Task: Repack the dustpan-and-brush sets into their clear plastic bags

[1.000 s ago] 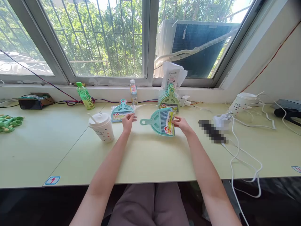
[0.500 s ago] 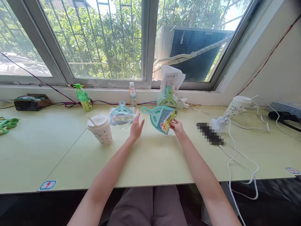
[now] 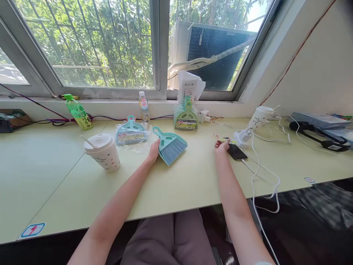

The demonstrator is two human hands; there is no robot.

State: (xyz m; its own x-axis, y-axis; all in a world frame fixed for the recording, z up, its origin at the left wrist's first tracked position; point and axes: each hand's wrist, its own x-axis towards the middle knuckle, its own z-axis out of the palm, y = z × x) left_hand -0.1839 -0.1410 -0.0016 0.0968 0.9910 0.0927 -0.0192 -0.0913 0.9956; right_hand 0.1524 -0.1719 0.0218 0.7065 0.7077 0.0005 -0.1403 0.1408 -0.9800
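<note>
A teal mini dustpan and brush set (image 3: 173,147) is at the middle of the table, its grey bristles facing me and its handle pointing to the upper left. My left hand (image 3: 154,151) grips its left edge. To the right, my right hand (image 3: 222,145) pinches a colourful yellow label card (image 3: 220,138), seen nearly edge-on, beside a black phone (image 3: 236,151). Behind the loose set stands a stack of green dustpan sets (image 3: 186,117), the front one bearing a yellow label. Another teal set (image 3: 131,132) lies in clear plastic wrapping left of my left hand.
A white paper cup with a straw (image 3: 102,152) stands at the left. Two drink bottles, one green (image 3: 79,113) and one clear (image 3: 143,106), stand near the sill. White cables (image 3: 256,162), another cup (image 3: 260,117) and a black headset (image 3: 320,137) are at the right.
The label card has come off the dustpan set and moved right with my right hand. My left hand has taken hold of the set. The view has turned right.
</note>
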